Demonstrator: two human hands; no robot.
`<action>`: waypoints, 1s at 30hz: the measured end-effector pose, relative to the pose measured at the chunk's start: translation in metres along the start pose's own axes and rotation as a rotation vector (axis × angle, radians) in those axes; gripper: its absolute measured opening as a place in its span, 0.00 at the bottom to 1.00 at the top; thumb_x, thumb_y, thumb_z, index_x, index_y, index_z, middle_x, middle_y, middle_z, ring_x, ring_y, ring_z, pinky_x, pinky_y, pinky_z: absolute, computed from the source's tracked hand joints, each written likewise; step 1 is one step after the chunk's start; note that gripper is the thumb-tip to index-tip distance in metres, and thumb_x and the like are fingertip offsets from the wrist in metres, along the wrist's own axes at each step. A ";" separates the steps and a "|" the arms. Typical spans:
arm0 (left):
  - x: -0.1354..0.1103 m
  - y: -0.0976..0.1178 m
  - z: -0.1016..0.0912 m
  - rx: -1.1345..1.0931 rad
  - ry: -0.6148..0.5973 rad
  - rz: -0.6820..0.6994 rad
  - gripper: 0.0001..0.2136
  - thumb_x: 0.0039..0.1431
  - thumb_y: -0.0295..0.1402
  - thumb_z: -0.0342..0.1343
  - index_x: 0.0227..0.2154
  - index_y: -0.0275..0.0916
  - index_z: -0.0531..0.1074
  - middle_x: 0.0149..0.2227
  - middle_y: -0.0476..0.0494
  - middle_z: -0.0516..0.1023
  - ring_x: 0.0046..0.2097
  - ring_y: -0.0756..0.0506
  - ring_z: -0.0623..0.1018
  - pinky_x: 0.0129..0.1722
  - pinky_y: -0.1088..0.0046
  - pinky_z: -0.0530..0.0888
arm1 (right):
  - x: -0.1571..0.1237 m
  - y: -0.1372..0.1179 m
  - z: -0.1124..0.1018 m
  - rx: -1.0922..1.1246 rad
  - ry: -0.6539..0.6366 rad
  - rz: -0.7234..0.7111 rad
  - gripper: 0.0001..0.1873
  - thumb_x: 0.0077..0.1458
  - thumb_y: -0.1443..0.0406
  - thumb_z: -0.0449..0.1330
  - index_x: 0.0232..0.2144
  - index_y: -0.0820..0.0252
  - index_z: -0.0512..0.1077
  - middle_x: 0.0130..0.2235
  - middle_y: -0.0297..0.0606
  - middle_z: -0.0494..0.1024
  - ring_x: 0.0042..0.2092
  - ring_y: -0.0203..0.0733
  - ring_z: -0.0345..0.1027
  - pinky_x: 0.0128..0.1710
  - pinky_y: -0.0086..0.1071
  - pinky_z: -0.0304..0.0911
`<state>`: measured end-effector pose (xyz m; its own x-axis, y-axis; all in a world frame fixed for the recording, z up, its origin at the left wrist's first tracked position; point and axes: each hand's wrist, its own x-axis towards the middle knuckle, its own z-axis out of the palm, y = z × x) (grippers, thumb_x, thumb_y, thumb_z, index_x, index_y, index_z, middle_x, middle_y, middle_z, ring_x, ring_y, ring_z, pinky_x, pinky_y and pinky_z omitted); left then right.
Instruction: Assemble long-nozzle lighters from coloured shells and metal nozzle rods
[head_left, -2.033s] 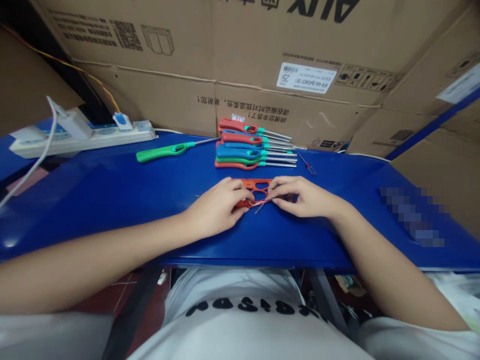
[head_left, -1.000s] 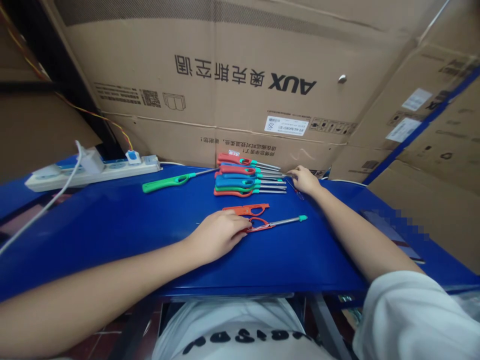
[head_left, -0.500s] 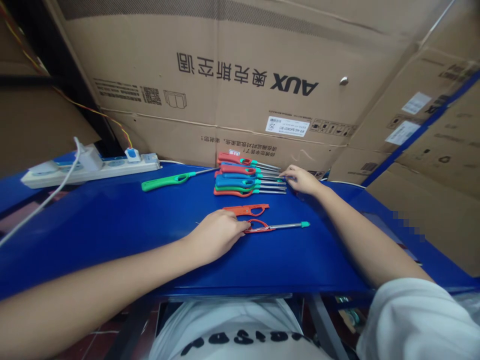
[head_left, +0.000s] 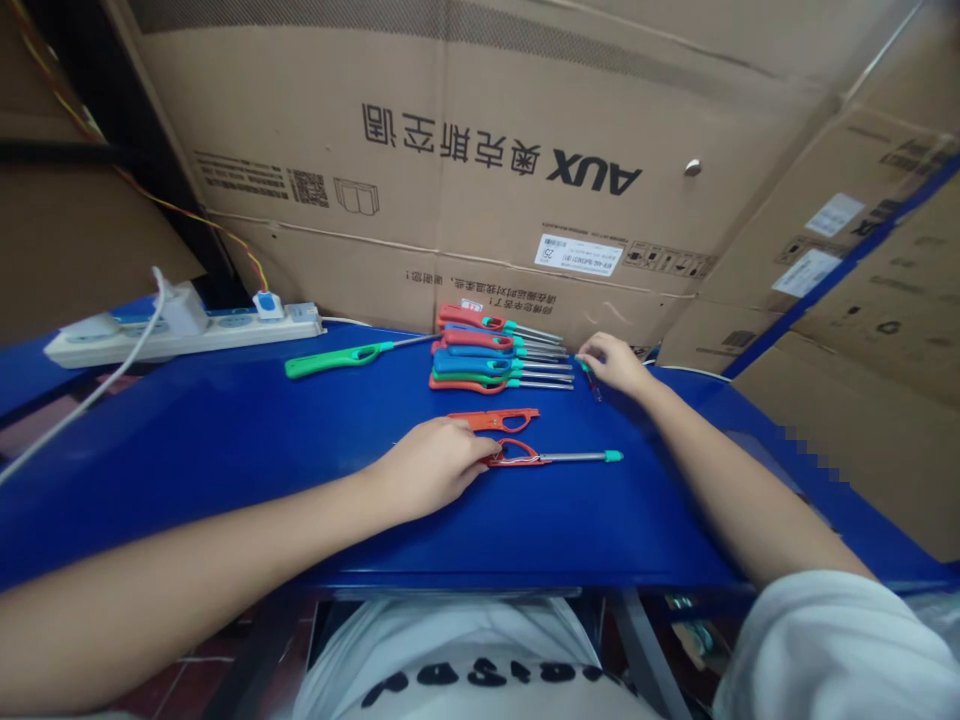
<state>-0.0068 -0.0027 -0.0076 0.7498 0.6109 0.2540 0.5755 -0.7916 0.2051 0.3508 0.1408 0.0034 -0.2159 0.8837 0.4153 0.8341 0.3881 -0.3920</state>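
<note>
My left hand [head_left: 442,465] is closed on an opened orange stick lighter [head_left: 521,455], pressing its handle against the table. Its inner wires show, and a metal tube runs right to a teal tip. Just behind lies a separate orange handle half [head_left: 502,419], partly covered by my fingers. My right hand [head_left: 616,364] is closed, fingertips pinched at the right of the lighter row; what they hold is hidden. Under it is a small clear reddish handle [head_left: 595,386], perhaps a screwdriver's, with teal at its upper end.
Several red, blue, green and orange stick lighters [head_left: 472,362] lie in a row, tubes pointing right. A green lighter [head_left: 330,361] lies left of them. A white power strip [head_left: 187,335] sits at the back left. Cardboard [head_left: 495,200] stands behind the blue table [head_left: 525,530].
My right hand has moved slightly right, away from the lighter tubes, and the small reddish handle shows more clearly beneath it. My left hand stays on the opened lighter.
</note>
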 end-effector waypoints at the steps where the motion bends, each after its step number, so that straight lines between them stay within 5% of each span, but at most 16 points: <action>1: 0.000 0.000 -0.001 -0.013 -0.011 -0.006 0.12 0.65 0.30 0.54 0.48 0.46 0.78 0.42 0.43 0.83 0.42 0.41 0.82 0.41 0.68 0.75 | -0.002 -0.003 -0.001 0.025 0.063 0.041 0.07 0.54 0.62 0.59 0.27 0.58 0.71 0.31 0.40 0.74 0.33 0.43 0.69 0.39 0.38 0.68; 6: -0.001 0.001 -0.007 -0.084 -0.034 -0.011 0.11 0.62 0.29 0.55 0.46 0.44 0.77 0.44 0.45 0.82 0.45 0.41 0.81 0.41 0.68 0.75 | -0.025 -0.037 -0.002 0.205 0.137 0.203 0.10 0.58 0.57 0.55 0.37 0.57 0.68 0.25 0.34 0.73 0.22 0.38 0.67 0.23 0.33 0.67; 9: 0.000 0.003 -0.006 -0.104 -0.035 0.007 0.10 0.61 0.29 0.57 0.44 0.41 0.77 0.43 0.44 0.81 0.47 0.42 0.80 0.43 0.68 0.75 | -0.047 -0.068 0.000 0.377 -0.076 0.327 0.08 0.52 0.62 0.61 0.35 0.58 0.69 0.21 0.31 0.72 0.19 0.35 0.65 0.19 0.30 0.66; 13: 0.002 0.004 -0.006 -0.137 -0.027 0.025 0.10 0.61 0.27 0.56 0.43 0.41 0.76 0.46 0.44 0.80 0.50 0.42 0.78 0.49 0.67 0.74 | -0.066 -0.096 0.002 0.132 -0.326 0.417 0.03 0.50 0.69 0.60 0.31 0.59 0.70 0.19 0.32 0.73 0.17 0.37 0.67 0.18 0.29 0.64; 16: 0.003 0.003 -0.007 -0.139 -0.015 0.036 0.09 0.60 0.26 0.56 0.42 0.41 0.76 0.47 0.44 0.80 0.50 0.43 0.78 0.49 0.68 0.74 | -0.070 -0.094 -0.005 -0.044 -0.379 0.262 0.09 0.50 0.72 0.58 0.35 0.61 0.75 0.24 0.36 0.77 0.22 0.38 0.70 0.25 0.30 0.66; 20: 0.003 0.002 -0.007 -0.146 -0.026 0.050 0.06 0.61 0.28 0.58 0.40 0.40 0.76 0.46 0.44 0.80 0.49 0.43 0.78 0.50 0.68 0.73 | -0.071 -0.078 -0.022 -0.011 -0.536 -0.095 0.17 0.50 0.72 0.58 0.41 0.58 0.79 0.43 0.41 0.78 0.33 0.37 0.71 0.34 0.30 0.67; 23: 0.003 0.002 -0.004 -0.167 -0.016 0.053 0.05 0.63 0.28 0.57 0.40 0.39 0.76 0.45 0.45 0.80 0.48 0.44 0.78 0.48 0.69 0.73 | -0.073 -0.072 -0.028 0.044 -0.660 -0.138 0.14 0.52 0.67 0.60 0.42 0.58 0.78 0.46 0.43 0.75 0.33 0.36 0.69 0.34 0.31 0.66; 30: 0.003 0.001 -0.003 -0.237 0.076 0.075 0.07 0.66 0.30 0.54 0.37 0.40 0.78 0.43 0.45 0.82 0.46 0.45 0.79 0.48 0.69 0.74 | -0.073 -0.078 -0.017 0.015 -0.668 -0.144 0.17 0.56 0.51 0.63 0.31 0.60 0.75 0.35 0.39 0.77 0.33 0.38 0.68 0.33 0.31 0.62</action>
<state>-0.0050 -0.0012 -0.0033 0.7558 0.5563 0.3454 0.4198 -0.8165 0.3964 0.3102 0.0418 0.0181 -0.5955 0.7929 -0.1291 0.7672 0.5136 -0.3842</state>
